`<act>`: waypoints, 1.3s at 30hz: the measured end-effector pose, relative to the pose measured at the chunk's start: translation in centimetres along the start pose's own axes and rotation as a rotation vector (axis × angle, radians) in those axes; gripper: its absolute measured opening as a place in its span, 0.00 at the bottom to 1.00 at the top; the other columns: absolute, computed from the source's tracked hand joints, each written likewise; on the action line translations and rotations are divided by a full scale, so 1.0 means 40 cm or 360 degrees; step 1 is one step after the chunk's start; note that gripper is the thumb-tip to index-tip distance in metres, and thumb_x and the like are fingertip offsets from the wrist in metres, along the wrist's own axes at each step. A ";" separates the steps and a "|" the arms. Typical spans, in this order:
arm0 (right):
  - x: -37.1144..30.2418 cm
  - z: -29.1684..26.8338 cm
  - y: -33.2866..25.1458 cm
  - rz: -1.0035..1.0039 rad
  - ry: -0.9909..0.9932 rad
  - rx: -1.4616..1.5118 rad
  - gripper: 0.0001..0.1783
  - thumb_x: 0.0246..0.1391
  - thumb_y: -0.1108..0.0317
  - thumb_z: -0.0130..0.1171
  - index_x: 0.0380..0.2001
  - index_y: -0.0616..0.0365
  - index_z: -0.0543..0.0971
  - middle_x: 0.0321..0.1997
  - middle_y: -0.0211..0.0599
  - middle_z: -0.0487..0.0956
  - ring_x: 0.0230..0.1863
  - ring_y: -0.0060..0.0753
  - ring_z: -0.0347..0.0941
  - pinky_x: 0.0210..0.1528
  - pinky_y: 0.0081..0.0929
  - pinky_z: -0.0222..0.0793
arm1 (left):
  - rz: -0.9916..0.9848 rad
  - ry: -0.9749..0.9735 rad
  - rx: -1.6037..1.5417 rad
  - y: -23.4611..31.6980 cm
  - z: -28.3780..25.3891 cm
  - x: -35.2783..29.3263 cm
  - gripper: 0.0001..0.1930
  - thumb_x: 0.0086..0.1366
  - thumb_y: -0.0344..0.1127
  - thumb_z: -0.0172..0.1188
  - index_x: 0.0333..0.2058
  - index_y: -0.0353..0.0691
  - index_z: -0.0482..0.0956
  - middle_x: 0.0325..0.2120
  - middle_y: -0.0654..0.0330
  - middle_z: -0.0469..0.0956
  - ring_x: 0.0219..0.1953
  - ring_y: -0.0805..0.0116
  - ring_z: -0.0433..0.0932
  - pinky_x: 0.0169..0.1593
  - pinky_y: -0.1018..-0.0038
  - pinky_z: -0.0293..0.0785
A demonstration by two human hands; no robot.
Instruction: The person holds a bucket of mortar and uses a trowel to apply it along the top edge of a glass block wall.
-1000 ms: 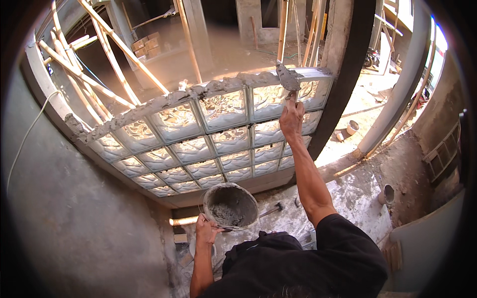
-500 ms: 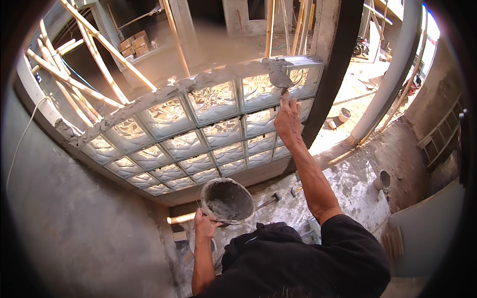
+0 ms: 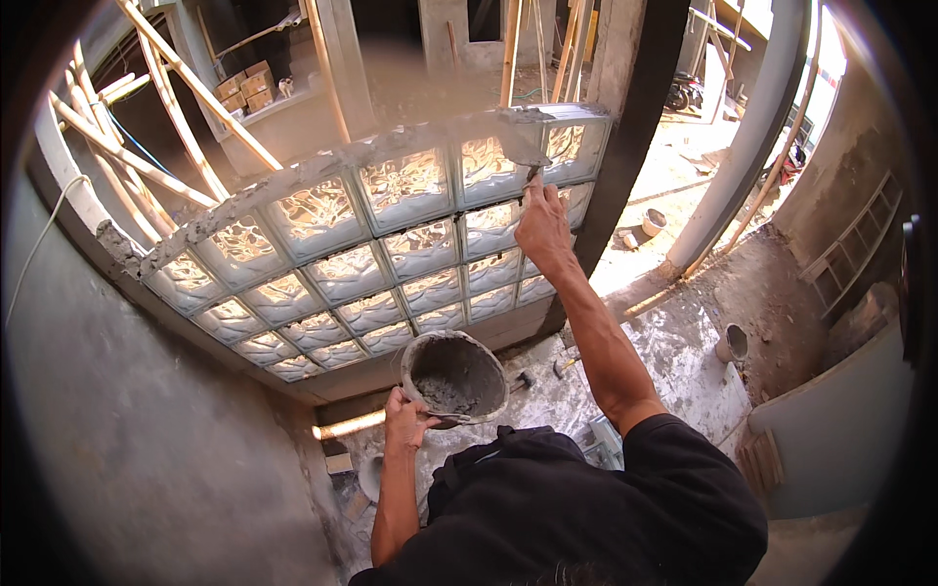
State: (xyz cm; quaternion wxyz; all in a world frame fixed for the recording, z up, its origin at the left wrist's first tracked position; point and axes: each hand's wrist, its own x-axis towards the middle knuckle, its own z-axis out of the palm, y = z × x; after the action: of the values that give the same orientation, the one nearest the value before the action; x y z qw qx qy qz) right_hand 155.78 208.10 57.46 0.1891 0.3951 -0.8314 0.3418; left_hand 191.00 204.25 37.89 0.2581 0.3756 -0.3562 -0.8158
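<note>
My left hand [image 3: 404,420] grips the rim of a round dark bucket [image 3: 496,386], which is tilted so that wet grey mortar [image 3: 447,393] shows inside. My right hand [image 3: 543,227] is stretched forward, fingers wrapped round the handle of a trowel [image 3: 525,150]. The blade, somewhat blurred, is against the upper part of a glass block wall [image 3: 403,237], near its right end. Rough mortar [image 3: 256,191] runs along the wall's top edge, while a stretch at the right end shows bare glass block.
A dark post [image 3: 637,127] borders the blocks on the right, a grey plastered wall [image 3: 147,420] on the left. Bamboo poles [image 3: 200,86] lean beyond. A hammer [image 3: 523,380], another bucket [image 3: 732,344] and a pail [image 3: 370,477] are on the floor. A ladder [image 3: 855,244] leans at right.
The view has shifted, moving the wall leftward in the picture. The bucket has moved slightly right and nearer the wall. Less mortar shows around the trowel blade.
</note>
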 end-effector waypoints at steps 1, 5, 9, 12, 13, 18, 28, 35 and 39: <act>0.006 -0.016 -0.008 0.0003 -0.0047 -0.0018 0.37 0.46 0.80 0.50 0.63 0.71 0.60 0.51 0.57 0.69 0.51 0.61 0.66 0.56 0.46 0.64 | 0.0009 0.0008 -0.0007 -0.002 -0.009 -0.005 0.13 0.51 0.19 0.49 0.33 0.44 0.67 0.28 0.58 0.72 0.30 0.57 0.77 0.34 0.45 0.80; 0.016 -0.093 0.014 0.0062 -0.0094 -0.0062 0.37 0.47 0.79 0.50 0.64 0.64 0.61 0.51 0.54 0.69 0.53 0.60 0.67 0.56 0.47 0.66 | 0.0048 0.0022 -0.0126 -0.022 -0.050 -0.008 0.14 0.51 0.17 0.48 0.35 0.41 0.67 0.33 0.57 0.72 0.33 0.57 0.78 0.32 0.45 0.82; 0.089 -0.133 0.061 0.0034 -0.0098 -0.0215 0.39 0.46 0.78 0.53 0.65 0.59 0.61 0.51 0.51 0.69 0.55 0.58 0.67 0.57 0.44 0.68 | 0.0063 0.0072 -0.0095 -0.020 -0.036 -0.024 0.14 0.51 0.17 0.48 0.34 0.43 0.67 0.32 0.59 0.71 0.32 0.59 0.77 0.34 0.42 0.80; 0.107 -0.130 0.081 -0.0006 -0.0177 -0.0331 0.41 0.44 0.79 0.56 0.65 0.58 0.62 0.53 0.47 0.70 0.56 0.54 0.67 0.58 0.41 0.70 | -0.0002 0.0204 0.0026 -0.024 -0.038 -0.040 0.14 0.51 0.17 0.47 0.33 0.44 0.67 0.31 0.60 0.70 0.31 0.61 0.75 0.35 0.43 0.80; 0.110 -0.129 0.091 -0.0058 -0.0177 -0.0359 0.41 0.43 0.80 0.56 0.65 0.58 0.62 0.54 0.46 0.71 0.57 0.53 0.67 0.58 0.40 0.70 | -0.0001 0.0212 0.0024 -0.025 -0.038 -0.039 0.14 0.51 0.17 0.47 0.33 0.44 0.67 0.31 0.60 0.70 0.31 0.61 0.75 0.35 0.43 0.80; 0.128 -0.149 0.127 -0.0135 -0.0202 -0.0355 0.34 0.48 0.79 0.50 0.63 0.56 0.65 0.51 0.46 0.72 0.53 0.54 0.68 0.56 0.42 0.68 | 0.0037 0.0228 -0.0005 -0.048 -0.059 -0.040 0.12 0.52 0.17 0.47 0.30 0.45 0.63 0.27 0.58 0.69 0.31 0.58 0.74 0.36 0.36 0.77; -0.005 -0.070 0.181 -0.0192 0.0149 -0.0077 0.33 0.52 0.76 0.48 0.64 0.65 0.62 0.46 0.54 0.72 0.48 0.56 0.68 0.53 0.45 0.66 | -0.0008 0.0187 -0.0189 -0.025 0.014 -0.019 0.12 0.53 0.16 0.49 0.29 0.44 0.63 0.28 0.59 0.67 0.31 0.59 0.73 0.37 0.38 0.79; -0.218 -0.125 0.132 0.0726 -0.0449 0.1463 0.20 0.57 0.70 0.55 0.53 0.63 0.74 0.25 0.30 0.73 0.20 0.23 0.68 0.22 0.25 0.66 | 0.0120 0.0095 -0.0029 0.018 0.069 -0.004 0.10 0.53 0.19 0.46 0.30 0.46 0.66 0.29 0.62 0.71 0.31 0.65 0.75 0.31 0.50 0.82; -0.365 -0.168 0.115 0.0779 -0.0676 0.1479 0.17 0.62 0.67 0.56 0.52 0.61 0.75 0.23 0.22 0.70 0.20 0.13 0.64 0.19 0.16 0.60 | 0.0118 0.0094 0.0012 0.076 0.155 -0.029 0.12 0.54 0.20 0.46 0.33 0.46 0.67 0.27 0.65 0.69 0.29 0.69 0.73 0.31 0.55 0.81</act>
State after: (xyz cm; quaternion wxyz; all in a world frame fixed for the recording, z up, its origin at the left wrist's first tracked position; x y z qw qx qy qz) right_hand 161.44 222.73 51.66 -0.2608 0.2926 -0.6809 0.6187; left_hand 187.21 205.59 43.64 0.2972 0.3871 -0.3652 -0.7928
